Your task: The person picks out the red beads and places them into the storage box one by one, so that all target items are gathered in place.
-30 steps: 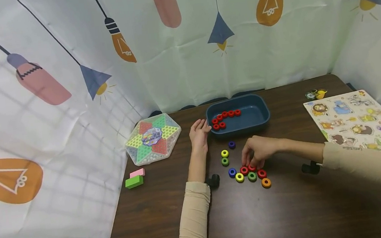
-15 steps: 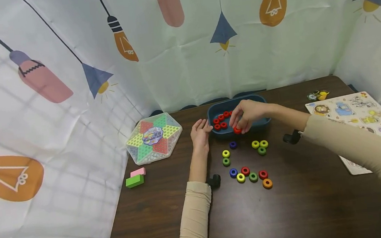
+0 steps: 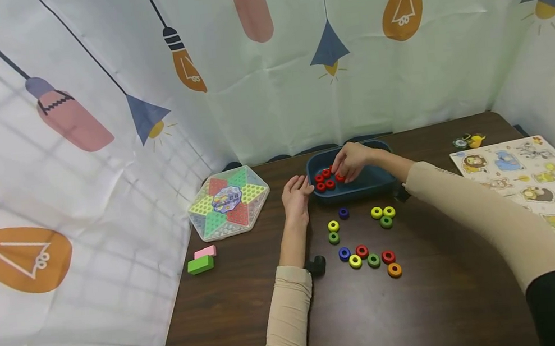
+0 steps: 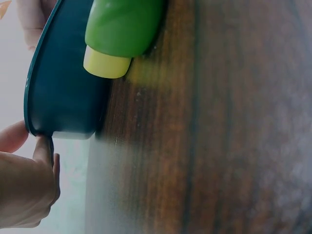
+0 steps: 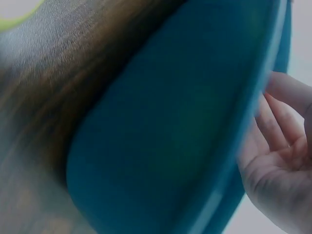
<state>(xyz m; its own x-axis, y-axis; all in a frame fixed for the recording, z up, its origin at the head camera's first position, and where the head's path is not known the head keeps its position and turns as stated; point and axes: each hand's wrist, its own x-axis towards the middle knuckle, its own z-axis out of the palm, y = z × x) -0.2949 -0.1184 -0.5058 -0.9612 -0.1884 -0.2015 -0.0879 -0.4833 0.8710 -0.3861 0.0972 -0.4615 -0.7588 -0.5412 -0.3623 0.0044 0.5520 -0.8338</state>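
Note:
A dark blue tray (image 3: 355,190) stands at the back of the table, with several small red rings (image 3: 321,187) grouped at its left end. My left hand (image 3: 296,196) is at the tray's left end; in the left wrist view its thumb and index finger pinch the rim. My right hand (image 3: 352,160) reaches down into the tray, its fingertips around a red ring (image 3: 340,178) beside the others. In the right wrist view the tray wall hides these fingertips. In front of the tray lie loose blue, yellow, green, red and orange rings (image 3: 394,270).
A hexagonal star-patterned game box (image 3: 230,201) lies left of the tray, with green (image 3: 200,264) and pink blocks (image 3: 205,251) nearer the front. At the right is an animal picture board (image 3: 538,190), with small yellow and dark trinkets (image 3: 475,141) behind it. A lamp-print curtain hangs behind.
My right hand has picked up a red ring from the front group and carried it back and left into the tray. The left hand has stayed at the tray's edge.

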